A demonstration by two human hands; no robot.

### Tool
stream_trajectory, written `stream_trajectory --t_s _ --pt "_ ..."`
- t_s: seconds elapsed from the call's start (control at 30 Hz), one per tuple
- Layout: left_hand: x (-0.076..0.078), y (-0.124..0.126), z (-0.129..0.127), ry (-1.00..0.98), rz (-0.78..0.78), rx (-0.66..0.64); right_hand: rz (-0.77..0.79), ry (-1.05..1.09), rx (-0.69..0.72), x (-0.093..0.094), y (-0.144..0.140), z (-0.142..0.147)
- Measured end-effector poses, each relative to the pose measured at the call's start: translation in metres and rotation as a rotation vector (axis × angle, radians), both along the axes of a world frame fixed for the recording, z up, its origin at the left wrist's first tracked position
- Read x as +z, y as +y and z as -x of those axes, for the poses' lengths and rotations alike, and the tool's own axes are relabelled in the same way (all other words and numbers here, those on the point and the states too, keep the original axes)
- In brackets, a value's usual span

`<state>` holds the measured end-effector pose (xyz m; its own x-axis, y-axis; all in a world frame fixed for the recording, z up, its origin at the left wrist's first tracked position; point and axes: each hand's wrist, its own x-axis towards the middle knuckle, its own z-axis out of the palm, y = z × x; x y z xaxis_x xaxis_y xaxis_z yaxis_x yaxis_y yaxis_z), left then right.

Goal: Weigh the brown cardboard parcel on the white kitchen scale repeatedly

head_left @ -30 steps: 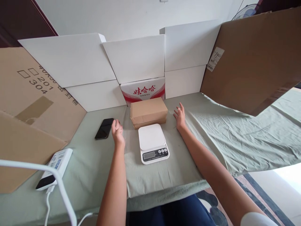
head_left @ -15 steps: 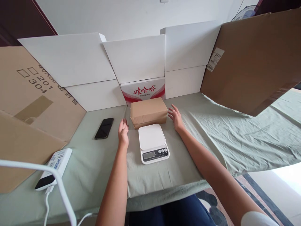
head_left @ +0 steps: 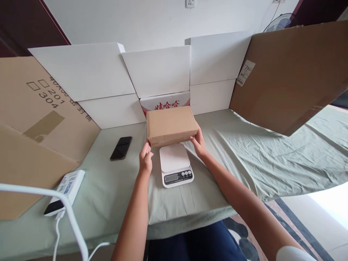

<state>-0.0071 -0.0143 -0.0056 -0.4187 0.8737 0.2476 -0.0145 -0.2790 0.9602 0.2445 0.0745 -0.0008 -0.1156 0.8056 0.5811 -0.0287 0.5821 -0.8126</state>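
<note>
A brown cardboard parcel (head_left: 170,125) hangs in the air just behind and above a white kitchen scale (head_left: 175,165). My left hand (head_left: 146,159) grips its lower left corner and my right hand (head_left: 198,143) grips its lower right corner. The scale's plate is bare, and its small display and buttons face me.
A black phone (head_left: 121,148) lies left of the scale on the green cloth (head_left: 244,152). A white power strip (head_left: 66,186) with a cable sits at front left. White boards (head_left: 154,70) and brown cardboard sheets (head_left: 288,72) stand around the back and sides; a red-lettered box (head_left: 166,102) stands behind the parcel.
Both hands closed in on the parcel from either side and lifted it off the cloth; it now hangs above the scale's far edge.
</note>
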Motion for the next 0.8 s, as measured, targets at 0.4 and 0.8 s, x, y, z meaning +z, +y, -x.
stream_trajectory --t_s 0.4,0.8 --pt "-0.024 -0.114 -0.019 0.028 0.129 0.055 -0.078 -0.243 0.003 -0.017 -0.086 -0.040" --pt "-0.021 -0.108 -0.021 0.012 0.113 0.039 -0.014 -0.225 0.011 -0.016 -0.084 -0.037"
